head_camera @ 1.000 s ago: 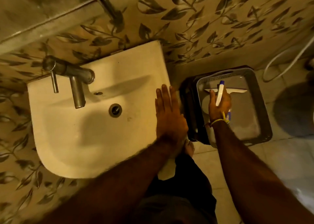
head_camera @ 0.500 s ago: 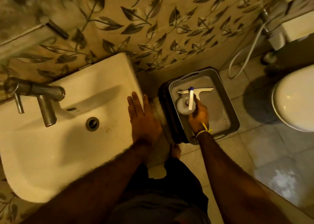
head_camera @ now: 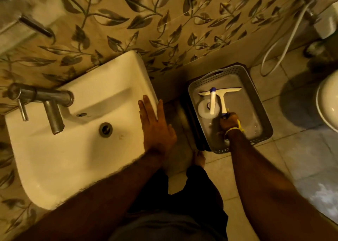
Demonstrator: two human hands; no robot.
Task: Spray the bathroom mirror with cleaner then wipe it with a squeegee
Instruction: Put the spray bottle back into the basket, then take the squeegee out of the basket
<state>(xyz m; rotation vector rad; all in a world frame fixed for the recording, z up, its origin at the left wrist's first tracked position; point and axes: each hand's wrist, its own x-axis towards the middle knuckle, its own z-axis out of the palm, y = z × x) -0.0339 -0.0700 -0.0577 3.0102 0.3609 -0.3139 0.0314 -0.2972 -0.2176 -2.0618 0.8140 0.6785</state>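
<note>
Dim warm light. Leaf-pattern wall tiles (head_camera: 146, 21) at 12 o'clock, white sink (head_camera: 54, 158) with steel tap (head_camera: 53, 116) at 9, beige floor tiles (head_camera: 292, 158) at 3.

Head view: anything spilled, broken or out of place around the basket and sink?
Nothing stands out. The squeegee lies flat in the grey basket on the floor, beside the upright spray bottle. The right hand reaches to the squeegee's handle; the left hand rests flat on the sink rim. No spill is visible.
</note>
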